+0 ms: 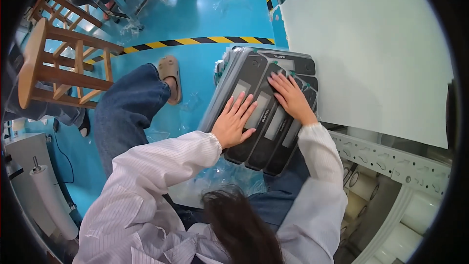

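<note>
1. Clearly, a blue floor (234, 24) spreads out underneath.
2. A white table (371, 58) stands at the right.
3. A wooden stool (31, 63) is at the left.
4. The stack of black panels (266, 112) lies near the middle, just left of the table; what supports it is unclear.
5. The left hand (233, 124) lies open on the panels, spread flat, gripping nothing.
6. The right hand (293, 99) rests open on them too, farther up, likewise unclenched.

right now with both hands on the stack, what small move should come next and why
I'd probably slide the left hand to the upper left edge of the stack of black panels and press inward: plastic layers jut out unevenly there, while it and the right hand lie flat on top, neither holding that edge.
</note>
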{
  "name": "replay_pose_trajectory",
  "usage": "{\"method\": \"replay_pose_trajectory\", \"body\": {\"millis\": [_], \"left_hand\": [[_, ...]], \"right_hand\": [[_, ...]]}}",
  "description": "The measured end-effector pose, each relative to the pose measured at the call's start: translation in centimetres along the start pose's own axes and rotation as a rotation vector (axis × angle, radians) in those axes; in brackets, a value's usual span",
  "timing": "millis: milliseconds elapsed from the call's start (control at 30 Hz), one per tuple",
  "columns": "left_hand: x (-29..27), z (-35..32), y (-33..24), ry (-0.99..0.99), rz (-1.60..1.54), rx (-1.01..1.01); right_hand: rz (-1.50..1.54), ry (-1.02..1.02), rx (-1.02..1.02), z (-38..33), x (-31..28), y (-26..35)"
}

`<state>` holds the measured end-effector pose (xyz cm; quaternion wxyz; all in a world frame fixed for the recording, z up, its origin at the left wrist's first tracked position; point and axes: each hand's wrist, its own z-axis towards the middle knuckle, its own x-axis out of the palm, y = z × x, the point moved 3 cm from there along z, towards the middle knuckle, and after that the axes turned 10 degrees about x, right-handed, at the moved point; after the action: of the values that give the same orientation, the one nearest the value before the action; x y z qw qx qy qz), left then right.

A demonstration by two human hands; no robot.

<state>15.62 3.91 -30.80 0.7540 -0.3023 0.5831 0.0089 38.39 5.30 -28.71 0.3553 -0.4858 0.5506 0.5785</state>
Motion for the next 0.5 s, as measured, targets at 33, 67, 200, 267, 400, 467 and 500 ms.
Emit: {"method": "replay_pose_trajectory", "body": {"millis": [33, 67, 200, 267, 400, 467, 500], "left_hand": [[0.0, 0.1, 0.1, -0.001, -0.006, 0.001], [0.1, 0.4, 0.0, -0.010, -0.014, 0.011], [0.7, 1.2, 0.5, -0.108, -0.089, 0.021], [1.5, 2.7, 2.2, -0.116, -0.121, 0.016], [-0.4, 8.4, 3.7, -0.468, -0.086, -0.013], [0.1, 8.7, 5.1, -0.437, -0.021, -0.046], [0.4, 8.5, 5.6, -0.358, -0.026, -0.056]], "right_hand": [[0.076, 0.010, 0.031, -2.6, -0.1, -1.4], [0.076, -0.074, 0.081, -5.0, -0.7, -2.3], [0.128, -0.464, 0.154, -4.9, 0.7, -2.1], [0.098, -0.550, 0.126, 0.2, 0.8, 0.8], [0.110, -0.352, -0.065, 6.5, 1.3, 1.7], [0.030, -0.233, -0.045, 5.3, 2.2, 0.1], [-0.019, -0.172, -0.021, 3.3, 1.3, -1.2]]}}
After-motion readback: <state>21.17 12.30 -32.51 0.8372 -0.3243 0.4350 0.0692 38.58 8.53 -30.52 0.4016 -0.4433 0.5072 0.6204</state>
